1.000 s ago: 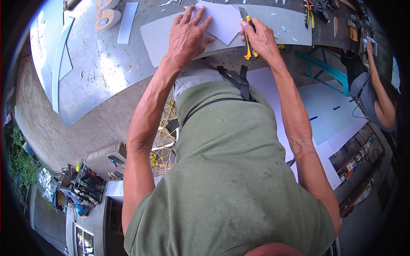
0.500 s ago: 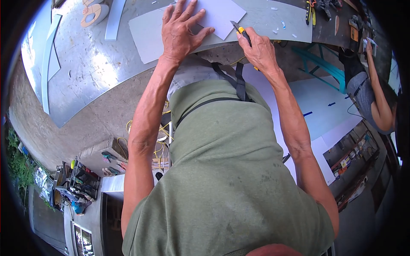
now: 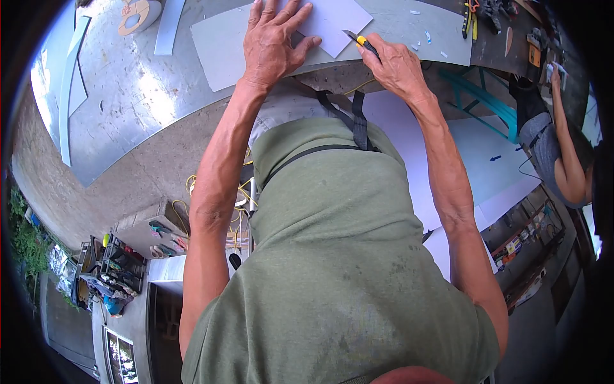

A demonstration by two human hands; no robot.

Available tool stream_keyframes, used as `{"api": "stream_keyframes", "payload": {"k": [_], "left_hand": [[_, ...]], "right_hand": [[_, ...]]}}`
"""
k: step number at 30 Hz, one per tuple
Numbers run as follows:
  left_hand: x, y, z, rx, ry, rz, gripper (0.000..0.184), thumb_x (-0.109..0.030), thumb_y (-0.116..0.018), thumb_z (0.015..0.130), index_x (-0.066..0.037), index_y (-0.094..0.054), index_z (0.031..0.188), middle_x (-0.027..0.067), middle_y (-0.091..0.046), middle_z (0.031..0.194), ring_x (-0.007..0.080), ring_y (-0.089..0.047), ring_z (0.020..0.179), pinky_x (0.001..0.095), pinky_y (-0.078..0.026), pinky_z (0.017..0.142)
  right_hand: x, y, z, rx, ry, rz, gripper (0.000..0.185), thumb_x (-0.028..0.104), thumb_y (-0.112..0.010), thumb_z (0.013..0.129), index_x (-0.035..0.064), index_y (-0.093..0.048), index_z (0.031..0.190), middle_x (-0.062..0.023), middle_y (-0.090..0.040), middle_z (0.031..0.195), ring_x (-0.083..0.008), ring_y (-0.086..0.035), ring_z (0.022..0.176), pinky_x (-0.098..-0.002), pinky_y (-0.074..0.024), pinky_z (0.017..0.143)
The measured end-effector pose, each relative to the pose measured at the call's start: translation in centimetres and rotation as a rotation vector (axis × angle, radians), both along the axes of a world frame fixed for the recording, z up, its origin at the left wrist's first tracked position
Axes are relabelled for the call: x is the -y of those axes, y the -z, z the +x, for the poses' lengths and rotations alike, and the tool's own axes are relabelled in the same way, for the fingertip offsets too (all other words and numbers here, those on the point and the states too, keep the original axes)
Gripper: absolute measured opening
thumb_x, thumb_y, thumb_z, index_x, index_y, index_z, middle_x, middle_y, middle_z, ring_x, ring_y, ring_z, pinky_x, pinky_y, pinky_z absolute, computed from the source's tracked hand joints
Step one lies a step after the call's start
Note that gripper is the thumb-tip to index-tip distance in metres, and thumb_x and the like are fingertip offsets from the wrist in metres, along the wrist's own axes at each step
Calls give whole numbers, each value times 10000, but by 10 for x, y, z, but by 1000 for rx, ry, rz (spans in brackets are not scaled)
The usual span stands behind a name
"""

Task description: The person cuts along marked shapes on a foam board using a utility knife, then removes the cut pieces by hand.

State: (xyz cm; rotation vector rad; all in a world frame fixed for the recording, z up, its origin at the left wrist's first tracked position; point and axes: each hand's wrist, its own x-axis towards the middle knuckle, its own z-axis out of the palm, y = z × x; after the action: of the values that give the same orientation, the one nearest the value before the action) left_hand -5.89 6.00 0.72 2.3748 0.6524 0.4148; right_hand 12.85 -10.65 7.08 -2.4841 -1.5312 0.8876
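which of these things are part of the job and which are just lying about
Apparently part of the job:
utility knife, in the right hand
white sheet, partly under the left hand
grey board, beneath the sheet

Apparently just lying about:
pale strip
yellow-handled hand tool
footwear

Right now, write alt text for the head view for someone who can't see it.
A bare right hand holds a yellow-and-black utility knife, its blade over the edge of a pale, straight-edged sheet. The bare left hand lies spread, partly over that sheet, on a flat grey board.
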Motion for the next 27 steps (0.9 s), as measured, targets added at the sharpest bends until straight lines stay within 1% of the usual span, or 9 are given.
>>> {"api": "stream_keyframes", "payload": {"k": [7, 11, 16, 22, 25, 27], "left_hand": [[1, 0, 1, -19, -7, 26, 637, -303, -816, 783, -67, -645, 1348, 139, -508, 1539, 399, -324, 1508, 531, -218, 1244], [1, -1, 1, -12, -6, 18, 637, -307, -814, 785, -64, -645, 1349, 140, -504, 1543, 400, -326, 1506, 529, -215, 1244], [0, 1, 1, -10, -7, 20, 639, -312, -813, 786, -60, -644, 1348, 142, -503, 1544, 401, -326, 1506, 524, -216, 1244], [1, 2, 0, -8, -2, 15, 637, -318, -809, 794, -60, -642, 1352, 144, -506, 1541, 401, -328, 1505, 521, -212, 1245], [1, 3, 0, -14, -6, 40, 640, -316, -807, 796, -62, -638, 1359, 143, -502, 1546, 398, -336, 1502, 516, -211, 1247], [2, -1, 1, -31, -20, 8, 653, -312, -810, 793, -72, -630, 1373, 129, -476, 1569, 398, -319, 1509, 522, -231, 1232]], "right_hand": [[-3, -4, -3, 12, -11, -64, 210, 279, -571, 1003, 82, -589, 1076, -150, -695, 780, -408, -694, 785, -529, -544, 717], [0, -1, -5, 53, -31, -13, 214, 278, -566, 1003, 75, -582, 1068, -150, -694, 778, -405, -695, 776, -527, -550, 718], [-2, -2, -6, 42, -8, -48, 221, 279, -573, 1003, 63, -570, 1047, -169, -677, 742, -416, -691, 758, -535, -547, 704], [0, -1, -7, 38, 10, -31, 239, 291, -575, 1005, 54, -569, 1037, -179, -667, 722, -421, -685, 736, -534, -536, 681], [1, 0, -7, 24, 26, -17, 250, 293, -577, 1006, 45, -569, 1026, -185, -658, 696, -426, -684, 734, -535, -538, 692], [1, 0, -9, 10, 42, -2, 247, 288, -575, 1006, 41, -571, 1021, -189, -659, 690, -435, -681, 727, -532, -540, 690]]}}
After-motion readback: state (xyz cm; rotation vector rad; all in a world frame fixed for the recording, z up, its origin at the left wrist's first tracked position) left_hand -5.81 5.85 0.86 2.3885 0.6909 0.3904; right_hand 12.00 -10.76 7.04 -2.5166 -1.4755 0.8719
